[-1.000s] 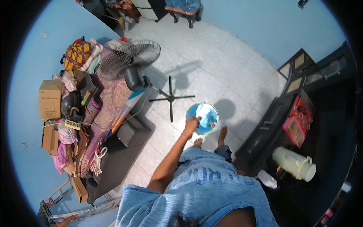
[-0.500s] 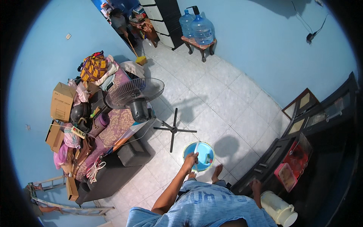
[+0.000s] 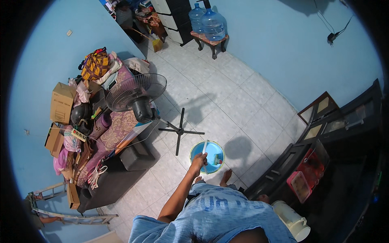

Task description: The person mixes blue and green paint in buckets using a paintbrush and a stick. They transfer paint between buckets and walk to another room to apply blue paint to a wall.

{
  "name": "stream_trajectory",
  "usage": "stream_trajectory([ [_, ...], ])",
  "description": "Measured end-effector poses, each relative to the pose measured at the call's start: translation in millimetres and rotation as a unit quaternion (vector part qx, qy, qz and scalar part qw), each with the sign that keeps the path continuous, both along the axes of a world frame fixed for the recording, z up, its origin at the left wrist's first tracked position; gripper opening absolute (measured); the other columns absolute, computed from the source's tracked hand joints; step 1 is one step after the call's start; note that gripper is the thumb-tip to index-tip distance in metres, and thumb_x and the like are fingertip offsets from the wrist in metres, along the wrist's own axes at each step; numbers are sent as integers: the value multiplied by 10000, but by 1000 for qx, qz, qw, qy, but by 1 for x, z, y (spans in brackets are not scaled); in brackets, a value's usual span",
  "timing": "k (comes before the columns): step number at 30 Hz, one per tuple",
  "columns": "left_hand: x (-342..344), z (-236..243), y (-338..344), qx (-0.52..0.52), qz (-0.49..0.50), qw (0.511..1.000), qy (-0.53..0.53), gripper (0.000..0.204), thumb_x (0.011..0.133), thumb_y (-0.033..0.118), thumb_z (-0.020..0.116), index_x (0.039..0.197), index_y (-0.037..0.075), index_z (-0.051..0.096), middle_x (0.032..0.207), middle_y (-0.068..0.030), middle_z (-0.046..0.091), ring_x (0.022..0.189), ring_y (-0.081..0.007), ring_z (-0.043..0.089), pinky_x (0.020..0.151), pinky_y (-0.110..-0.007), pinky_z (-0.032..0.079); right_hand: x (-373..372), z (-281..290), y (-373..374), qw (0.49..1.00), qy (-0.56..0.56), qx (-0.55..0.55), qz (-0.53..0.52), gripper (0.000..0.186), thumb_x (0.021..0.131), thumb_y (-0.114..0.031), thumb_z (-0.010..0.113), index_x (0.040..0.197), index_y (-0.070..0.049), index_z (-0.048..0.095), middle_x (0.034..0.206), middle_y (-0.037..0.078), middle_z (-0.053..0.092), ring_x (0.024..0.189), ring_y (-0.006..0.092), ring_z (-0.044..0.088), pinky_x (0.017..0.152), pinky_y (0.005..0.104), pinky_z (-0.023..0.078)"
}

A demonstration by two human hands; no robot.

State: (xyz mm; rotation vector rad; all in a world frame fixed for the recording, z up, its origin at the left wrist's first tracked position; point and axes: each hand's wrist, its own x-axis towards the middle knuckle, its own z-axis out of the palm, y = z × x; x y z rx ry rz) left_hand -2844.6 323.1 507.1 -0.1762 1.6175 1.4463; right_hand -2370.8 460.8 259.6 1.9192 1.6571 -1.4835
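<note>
My left hand [image 3: 198, 161] is closed on a white bar or handle [image 3: 205, 148] over a blue basin [image 3: 208, 148] on the floor near my feet. A small green-and-red object [image 3: 216, 159] lies in the basin, too small to make out. Only part of my right hand [image 3: 263, 199] shows, low beside the dark cabinet and a cream cylindrical container [image 3: 290, 216]; whether it holds anything is unclear.
A standing fan [image 3: 142, 109] is beside a cluttered padded bed [image 3: 117, 133]. Water jugs [image 3: 214, 27] sit on a stool. A person [image 3: 123, 18] with a yellow broom [image 3: 157, 44] is at the doorway. A dark cabinet [image 3: 354, 105] lines the right; a ladder [image 3: 75, 215] is lower left.
The basin has come to sit slightly higher in view than half a second ago, with the whole room shifted. My left hand still grips the white bar. My right hand has slipped partly behind my shirt.
</note>
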Motion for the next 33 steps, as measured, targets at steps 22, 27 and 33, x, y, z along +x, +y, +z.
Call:
stream_trajectory([
  [22,25,8,28,-17,-35,999,-6,288,891,249,540,970,-27,511,671,-12,453,624,-115,431,618,-258,380,-35,48,24,998,40,-28,-40,238,845,-237,523,843,-10,594,734,73,614,619,179,596,551,326,474],
  [27,27,7,31,-40,-50,998,25,323,866,303,555,932,-12,535,695,-39,481,658,-137,462,633,-272,379,-32,50,29,989,70,-66,-116,197,837,-176,534,875,15,567,723,86,607,591,161,588,509,290,472],
  [33,24,11,39,-46,-82,995,41,315,865,322,551,870,7,542,716,-55,498,679,-146,472,656,-278,385,-23,19,45,990,95,-16,-100,205,834,-180,542,905,10,574,753,105,633,620,159,600,519,299,477],
])
